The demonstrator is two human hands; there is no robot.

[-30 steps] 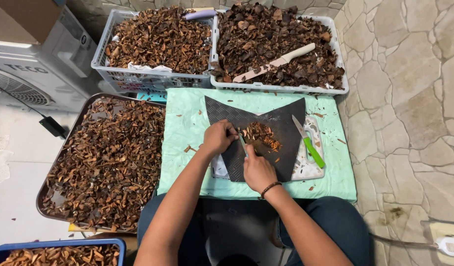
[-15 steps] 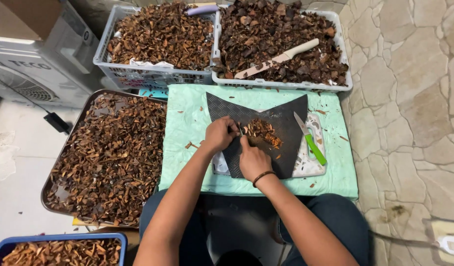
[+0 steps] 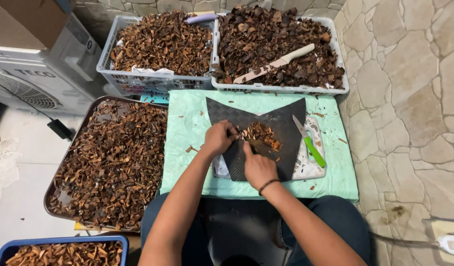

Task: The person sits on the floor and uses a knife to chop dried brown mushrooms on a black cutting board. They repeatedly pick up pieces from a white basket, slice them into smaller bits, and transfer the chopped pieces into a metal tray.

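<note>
Lap edge sitting just under green pad [image 3: 187, 148], little free room beside dark mat [image 3: 281, 123]. Left hand [image 3: 218, 139] clenching around small brown piece, right hand [image 3: 259, 167] gripping small tool, type unclear. Chopped pile [image 3: 260, 135] lying just beyond both hands. Green-handled knife [image 3: 309, 142] resting right. Tray [image 3: 64, 157] crowding left; two baskets [image 3: 281, 89] blocking far edge.

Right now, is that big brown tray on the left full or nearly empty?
Nearly full: the brown tray is covered with brown dried pieces; bare metal shows only in small patches.
</note>
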